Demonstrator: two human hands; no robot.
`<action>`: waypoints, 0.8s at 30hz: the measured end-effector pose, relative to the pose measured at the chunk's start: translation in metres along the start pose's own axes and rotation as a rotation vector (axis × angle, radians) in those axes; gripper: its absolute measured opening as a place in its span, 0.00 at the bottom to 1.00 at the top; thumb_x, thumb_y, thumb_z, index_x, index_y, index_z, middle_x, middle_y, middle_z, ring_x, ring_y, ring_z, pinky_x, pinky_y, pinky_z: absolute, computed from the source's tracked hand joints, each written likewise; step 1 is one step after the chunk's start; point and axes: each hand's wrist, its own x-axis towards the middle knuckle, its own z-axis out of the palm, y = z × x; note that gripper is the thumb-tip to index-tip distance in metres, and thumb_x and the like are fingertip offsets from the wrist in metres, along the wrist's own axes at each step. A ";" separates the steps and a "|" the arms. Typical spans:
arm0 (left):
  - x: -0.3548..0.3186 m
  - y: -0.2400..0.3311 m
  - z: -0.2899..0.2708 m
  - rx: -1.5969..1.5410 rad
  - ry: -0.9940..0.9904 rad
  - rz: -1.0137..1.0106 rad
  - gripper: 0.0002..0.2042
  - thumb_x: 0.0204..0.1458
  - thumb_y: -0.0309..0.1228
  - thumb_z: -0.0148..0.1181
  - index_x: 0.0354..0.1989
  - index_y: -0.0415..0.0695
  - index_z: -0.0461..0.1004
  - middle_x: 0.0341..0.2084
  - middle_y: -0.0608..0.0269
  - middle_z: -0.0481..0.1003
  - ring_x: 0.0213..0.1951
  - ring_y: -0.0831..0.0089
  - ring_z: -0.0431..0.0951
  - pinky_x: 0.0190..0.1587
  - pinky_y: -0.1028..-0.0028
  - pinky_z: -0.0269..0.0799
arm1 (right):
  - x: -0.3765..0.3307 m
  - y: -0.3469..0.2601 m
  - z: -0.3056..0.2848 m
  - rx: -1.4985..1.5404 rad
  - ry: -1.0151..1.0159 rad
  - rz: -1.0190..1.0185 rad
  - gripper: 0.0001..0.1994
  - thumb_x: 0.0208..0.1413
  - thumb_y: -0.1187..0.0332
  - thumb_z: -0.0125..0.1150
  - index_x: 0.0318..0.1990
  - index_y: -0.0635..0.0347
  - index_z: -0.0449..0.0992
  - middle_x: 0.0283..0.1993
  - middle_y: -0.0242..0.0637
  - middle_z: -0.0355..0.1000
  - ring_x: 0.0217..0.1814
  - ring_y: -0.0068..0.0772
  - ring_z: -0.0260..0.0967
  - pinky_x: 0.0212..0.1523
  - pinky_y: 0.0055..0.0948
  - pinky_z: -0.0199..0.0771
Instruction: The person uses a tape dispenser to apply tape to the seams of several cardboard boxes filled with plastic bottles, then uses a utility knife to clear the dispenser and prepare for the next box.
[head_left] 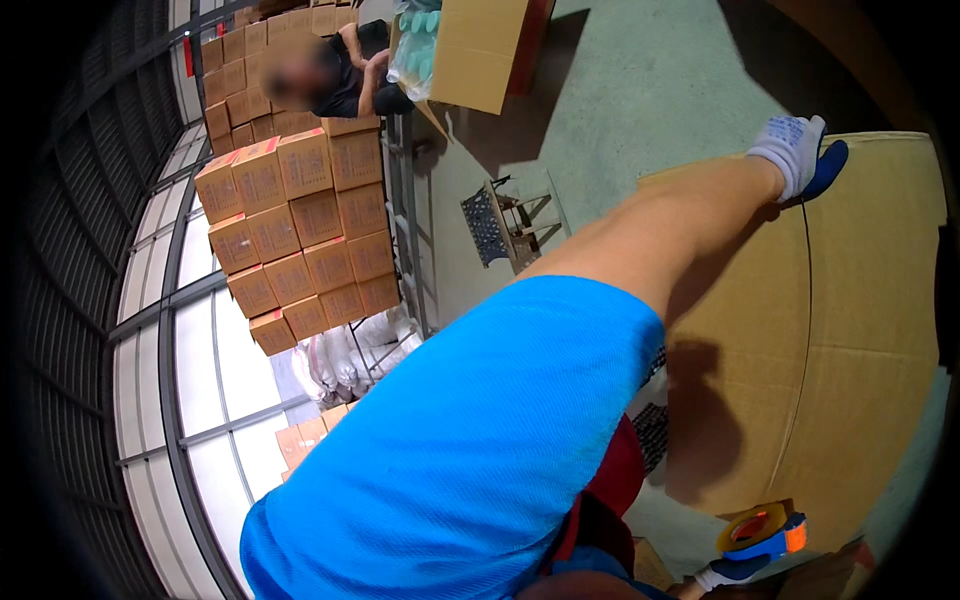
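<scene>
A large brown cardboard box (870,300) lies before me on the right, a dark seam line running along its top. My left arm, in a bright blue sleeve, stretches across to the box's far edge. There my left hand (795,158), in a white and blue glove, is curled at the edge by the seam; some fingers are hidden. Near the box's close end, my gloved right hand (735,572) is closed on a blue and orange tape dispenser (770,542) with a yellowish-brown tape roll. My left upper arm covers much of the middle.
Stacked brown cartons (310,215) stand on the left, with white sacks (355,355) beside them. A small dark stool-like stand (500,225) is on the green floor. Further off, a person (355,75) in dark clothes is beside an open carton (475,55) holding teal items in clear plastic.
</scene>
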 end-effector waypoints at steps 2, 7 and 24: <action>0.006 -0.007 0.008 0.046 0.066 0.056 0.31 0.59 0.49 0.44 0.58 0.32 0.62 0.31 0.43 0.78 0.24 0.53 0.81 0.26 0.61 0.78 | 0.001 0.000 0.001 0.005 -0.004 -0.007 0.28 0.69 0.56 0.41 0.66 0.70 0.57 0.68 0.41 0.58 0.65 0.38 0.60 0.67 0.36 0.56; 0.012 -0.015 0.022 0.105 0.198 0.097 0.33 0.58 0.50 0.44 0.62 0.33 0.59 0.32 0.44 0.79 0.32 0.52 0.81 0.40 0.61 0.76 | 0.000 -0.002 0.003 0.017 -0.002 -0.017 0.28 0.69 0.55 0.41 0.66 0.70 0.57 0.68 0.40 0.58 0.65 0.38 0.59 0.67 0.35 0.56; 0.029 -0.018 0.007 -0.021 0.065 0.174 0.28 0.57 0.51 0.46 0.52 0.36 0.68 0.41 0.43 0.74 0.46 0.47 0.73 0.50 0.58 0.68 | 0.032 -0.454 0.085 1.059 -0.020 0.001 0.29 0.69 0.53 0.41 0.67 0.68 0.56 0.68 0.39 0.57 0.67 0.36 0.56 0.70 0.37 0.50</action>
